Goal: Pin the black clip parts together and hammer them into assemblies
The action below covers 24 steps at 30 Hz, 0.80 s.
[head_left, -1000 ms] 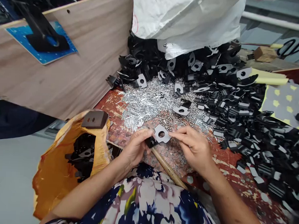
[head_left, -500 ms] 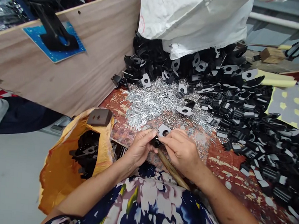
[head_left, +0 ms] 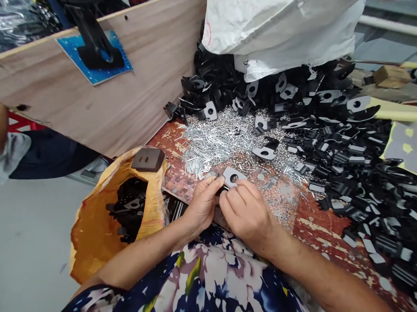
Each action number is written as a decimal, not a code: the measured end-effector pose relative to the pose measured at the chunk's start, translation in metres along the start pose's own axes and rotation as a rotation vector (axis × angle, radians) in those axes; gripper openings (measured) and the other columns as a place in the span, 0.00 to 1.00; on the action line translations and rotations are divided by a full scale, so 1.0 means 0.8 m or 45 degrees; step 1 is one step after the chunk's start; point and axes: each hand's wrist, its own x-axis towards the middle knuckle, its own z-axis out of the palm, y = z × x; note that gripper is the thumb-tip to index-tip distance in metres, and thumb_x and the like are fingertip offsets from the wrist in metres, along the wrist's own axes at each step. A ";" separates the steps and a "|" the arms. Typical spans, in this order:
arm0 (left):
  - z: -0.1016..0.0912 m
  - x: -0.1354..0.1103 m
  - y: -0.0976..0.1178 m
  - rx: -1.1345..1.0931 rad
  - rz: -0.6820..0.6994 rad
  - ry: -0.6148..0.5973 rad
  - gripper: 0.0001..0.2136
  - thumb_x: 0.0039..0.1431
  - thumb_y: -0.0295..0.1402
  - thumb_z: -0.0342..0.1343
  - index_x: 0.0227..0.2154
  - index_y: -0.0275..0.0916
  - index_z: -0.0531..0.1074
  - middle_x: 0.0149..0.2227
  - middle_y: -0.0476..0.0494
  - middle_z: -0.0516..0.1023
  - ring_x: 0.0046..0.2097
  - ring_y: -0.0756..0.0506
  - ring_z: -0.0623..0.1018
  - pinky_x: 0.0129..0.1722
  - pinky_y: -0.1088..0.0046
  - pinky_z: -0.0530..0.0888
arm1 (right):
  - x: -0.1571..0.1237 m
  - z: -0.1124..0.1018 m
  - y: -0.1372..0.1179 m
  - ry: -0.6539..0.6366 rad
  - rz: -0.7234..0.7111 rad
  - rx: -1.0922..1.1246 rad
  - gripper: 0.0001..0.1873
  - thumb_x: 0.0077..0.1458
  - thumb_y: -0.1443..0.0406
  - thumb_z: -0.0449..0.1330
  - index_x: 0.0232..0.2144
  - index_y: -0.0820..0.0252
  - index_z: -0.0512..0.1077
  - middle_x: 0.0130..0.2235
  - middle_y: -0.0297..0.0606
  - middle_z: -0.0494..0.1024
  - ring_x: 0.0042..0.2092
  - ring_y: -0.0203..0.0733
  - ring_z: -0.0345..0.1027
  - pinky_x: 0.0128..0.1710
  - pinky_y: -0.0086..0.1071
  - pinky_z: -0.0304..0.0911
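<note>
My left hand (head_left: 201,205) and my right hand (head_left: 244,213) are pressed together at the near edge of the table, both pinching one small black clip part with a grey holed tab (head_left: 232,176). The tab sticks up above my fingertips; the black part of the piece is mostly hidden between my fingers. Just beyond my hands lies a heap of small silver pins (head_left: 223,140). A large pile of the same black clips (head_left: 338,149) covers the table's right and far side.
An orange bag (head_left: 96,224) holding black clips hangs at the table's left edge, with a brown block (head_left: 147,159) on its rim. A wooden board (head_left: 121,86) walls the left side. A white sack (head_left: 278,24) sits behind the clip pile. Another person's arm (head_left: 0,136) shows far left.
My right hand has closed in on the left, so both now grip the clip tightly together. The view has shifted a little to the left.
</note>
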 end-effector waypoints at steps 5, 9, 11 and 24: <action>0.000 -0.004 0.004 0.055 -0.015 0.010 0.21 0.47 0.40 0.73 0.22 0.38 0.64 0.23 0.56 0.63 0.25 0.55 0.62 0.23 0.83 0.62 | 0.007 0.007 -0.005 0.015 -0.069 -0.053 0.14 0.64 0.75 0.54 0.31 0.64 0.78 0.27 0.38 0.71 0.33 0.41 0.62 0.50 0.39 0.68; -0.015 -0.017 0.012 0.067 -0.016 -0.117 0.18 0.52 0.42 0.71 0.30 0.39 0.67 0.27 0.54 0.67 0.26 0.54 0.67 0.27 0.80 0.68 | 0.011 0.002 0.005 -0.050 0.066 0.232 0.16 0.68 0.71 0.52 0.29 0.60 0.75 0.27 0.36 0.70 0.33 0.41 0.61 0.49 0.40 0.68; -0.030 -0.028 0.017 0.179 0.067 -0.153 0.19 0.51 0.40 0.72 0.36 0.41 0.67 0.30 0.54 0.69 0.26 0.53 0.69 0.26 0.79 0.69 | 0.008 0.002 0.004 -0.041 0.154 0.377 0.15 0.69 0.69 0.51 0.33 0.59 0.76 0.29 0.36 0.71 0.35 0.41 0.63 0.55 0.43 0.66; -0.144 -0.067 0.035 1.056 0.158 0.137 0.17 0.67 0.49 0.52 0.45 0.42 0.75 0.25 0.52 0.68 0.29 0.45 0.67 0.29 0.72 0.63 | -0.105 0.027 0.004 -0.866 0.560 0.341 0.05 0.60 0.64 0.60 0.35 0.58 0.67 0.31 0.36 0.74 0.28 0.39 0.66 0.27 0.32 0.52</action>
